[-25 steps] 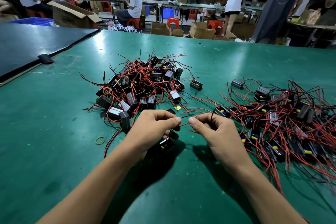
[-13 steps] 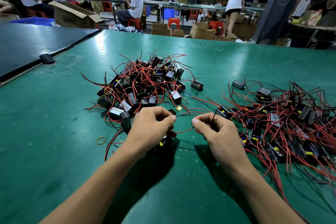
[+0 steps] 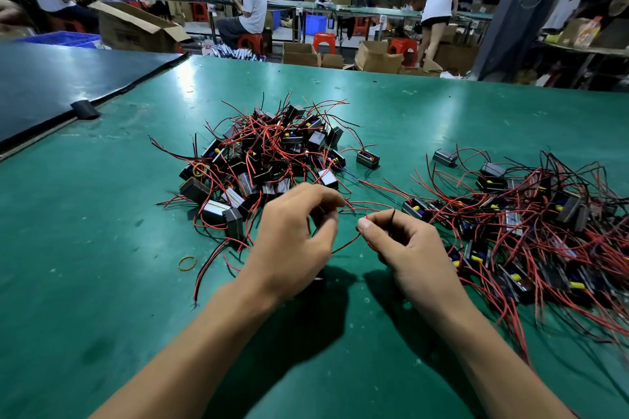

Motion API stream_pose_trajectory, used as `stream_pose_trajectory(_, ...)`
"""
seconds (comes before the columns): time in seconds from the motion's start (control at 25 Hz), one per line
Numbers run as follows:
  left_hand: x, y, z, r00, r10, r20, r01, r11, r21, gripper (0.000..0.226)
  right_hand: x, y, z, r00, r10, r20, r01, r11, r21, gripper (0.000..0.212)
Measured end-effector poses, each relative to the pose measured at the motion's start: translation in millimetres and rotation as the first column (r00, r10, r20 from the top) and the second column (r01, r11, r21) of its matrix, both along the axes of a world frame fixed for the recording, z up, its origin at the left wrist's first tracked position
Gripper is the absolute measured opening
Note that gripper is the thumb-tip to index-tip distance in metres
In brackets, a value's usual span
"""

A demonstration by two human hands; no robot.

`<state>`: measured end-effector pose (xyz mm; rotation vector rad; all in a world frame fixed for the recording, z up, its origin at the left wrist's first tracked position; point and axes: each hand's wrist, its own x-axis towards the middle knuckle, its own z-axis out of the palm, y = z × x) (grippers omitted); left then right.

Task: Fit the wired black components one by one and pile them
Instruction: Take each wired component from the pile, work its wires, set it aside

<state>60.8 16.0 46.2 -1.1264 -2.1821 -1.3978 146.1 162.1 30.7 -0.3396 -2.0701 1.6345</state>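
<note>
Bright overhead light fills the scene evenly. Pale glare sits on the green table [image 3: 102,282] far left and far right. Soft dark shadows lie near, beneath the left hand [image 3: 292,245] and right hand [image 3: 412,252]. Edges bow; the right pillar [image 3: 510,10] leans. The far workshop is soft, slightly blurred.

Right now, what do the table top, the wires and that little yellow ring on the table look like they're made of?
Table top: probably a green rubber or vinyl mat; semi-matte, with soft glare and scuffs.
Wires: thin, plastic-insulated, red and black; slightly glossy, curling freely.
Ring: likely a yellow rubber band; a thin limp loop lying flat.
</note>
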Motion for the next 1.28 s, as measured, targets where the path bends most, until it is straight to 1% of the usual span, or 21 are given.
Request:
stream_pose_trajectory(0.04, 2.7, 2.2, -1.2, 0.999, -0.052, -0.003, 0.051, 0.998, -0.02, 0.016, 0.3, 0.1, 0.2, 1.0, 0.021, -0.005, -0.021, 1.0, -0.003, 0.012)
stream_pose_trajectory(0.08, 5.2, 4.5, -2.6, 0.995, -0.096, 0.029, 0.097, 0.994, -0.05, 0.018, 0.8, -0.3, 0.1, 0.999, 0.039, -0.008, -0.039, 0.999, -0.004, 0.011)
stream_pose_trajectory(0.16, 8.9, 8.2, -6.8, 0.978, -0.16, 0.134, 0.171, 0.982, -0.081, 0.021, 0.6, -2.8, -1.0, 0.999, 0.047, -0.011, -0.047, 0.999, 0.009, 0.012)
stream_pose_trajectory(0.24, 10.6, 10.2, -10.7, 0.957, -0.167, 0.237, 0.183, 0.982, -0.049, 0.026, -1.1, -5.9, -2.8, 1.0, -0.002, -0.021, 0.002, 0.999, 0.033, 0.015)
stream_pose_trajectory(0.32, 9.4, 10.5, -13.4, 0.945, -0.157, 0.288, 0.17, 0.985, -0.023, 0.026, -3.0, -6.3, -5.0, 0.995, -0.097, -0.037, 0.099, 0.993, 0.07, 0.019)
stream_pose_trajectory(0.4, 8.4, 10.1, -15.2, 0.948, -0.143, 0.286, 0.155, 0.988, -0.02, 0.023, -1.7, -4.0, -5.5, 0.98, -0.172, -0.099, 0.187, 0.967, 0.173, 0.028)
stream_pose_trajectory(0.44, 8.0, 9.9, -15.4, 0.949, -0.13, 0.287, 0.139, 0.99, -0.012, 0.022, -0.3, -1.5, -4.6, 0.968, -0.189, -0.165, 0.227, 0.939, 0.257, 0.029)
stream_pose_trajectory(0.52, 6.4, 9.5, -15.3, 0.94, -0.111, 0.322, 0.107, 0.994, 0.031, 0.021, 3.8, 5.4, -1.2, 0.948, -0.137, -0.286, 0.255, 0.866, 0.429, 0.02)
stream_pose_trajectory(0.56, 5.5, 9.1, -15.0, 0.932, -0.105, 0.346, 0.092, 0.994, 0.054, 0.021, 5.6, 8.9, 0.1, 0.95, -0.075, -0.304, 0.225, 0.837, 0.498, 0.015)
stream_pose_trajectory(0.6, 4.5, 8.7, -14.5, 0.927, -0.096, 0.363, 0.076, 0.995, 0.069, 0.022, 7.0, 11.7, 0.6, 0.958, -0.011, -0.287, 0.175, 0.814, 0.553, 0.013)
stream_pose_trajectory(0.68, 2.3, 7.7, -14.9, 0.926, -0.077, 0.369, 0.054, 0.996, 0.072, 0.024, 7.9, 14.7, -3.2, 0.981, 0.055, -0.189, 0.081, 0.762, 0.642, 0.017)
stream_pose_trajectory(0.76, 1.8, 7.1, -15.2, 0.923, -0.071, 0.378, 0.047, 0.996, 0.073, 0.027, 7.0, 15.2, -8.9, 0.996, 0.022, -0.087, 0.046, 0.708, 0.704, 0.019)
stream_pose_trajectory(0.8, 2.2, 6.9, -15.0, 0.917, -0.075, 0.392, 0.049, 0.996, 0.076, 0.029, 6.4, 15.7, -11.0, 0.998, -0.004, -0.069, 0.053, 0.69, 0.722, 0.017)
stream_pose_trajectory(0.88, 2.5, 6.7, -14.6, 0.909, -0.077, 0.41, 0.051, 0.996, 0.073, 0.03, 4.9, 19.6, -13.5, 0.995, -0.048, -0.089, 0.098, 0.674, 0.732, 0.012)
stream_pose_trajectory(0.92, 2.4, 6.5, -14.5, 0.91, -0.076, 0.408, 0.055, 0.996, 0.063, 0.03, 4.0, 21.8, -14.1, 0.991, -0.076, -0.108, 0.131, 0.681, 0.72, 0.011)
stream_pose_trajectory(1.0, 1.5, 6.7, -14.1, 0.909, -0.088, 0.408, 0.076, 0.996, 0.045, 0.03, 2.6, 25.8, -15.4, 0.98, -0.144, -0.136, 0.198, 0.733, 0.651, 0.014)
stream_pose_trajectory(1.08, 1.5, 6.8, -12.4, 0.902, -0.113, 0.416, 0.102, 0.994, 0.049, 0.028, 1.4, 25.3, -15.9, 0.974, -0.185, -0.131, 0.227, 0.802, 0.553, 0.015)
stream_pose_trajectory(1.12, 2.1, 6.9, -11.3, 0.9, -0.13, 0.417, 0.114, 0.992, 0.063, 0.026, 1.0, 23.9, -15.7, 0.976, -0.18, -0.125, 0.218, 0.821, 0.528, 0.016)
stream_pose_trajectory(1.24, 2.8, 7.2, -9.4, 0.899, -0.151, 0.412, 0.119, 0.988, 0.103, 0.019, -0.6, 18.2, -15.9, 0.99, -0.105, -0.096, 0.141, 0.826, 0.546, 0.015)
stream_pose_trajectory(1.28, 1.9, 7.3, -9.8, 0.897, -0.145, 0.417, 0.107, 0.988, 0.112, 0.017, -0.3, 17.0, -15.9, 0.993, -0.084, -0.081, 0.114, 0.841, 0.529, 0.013)
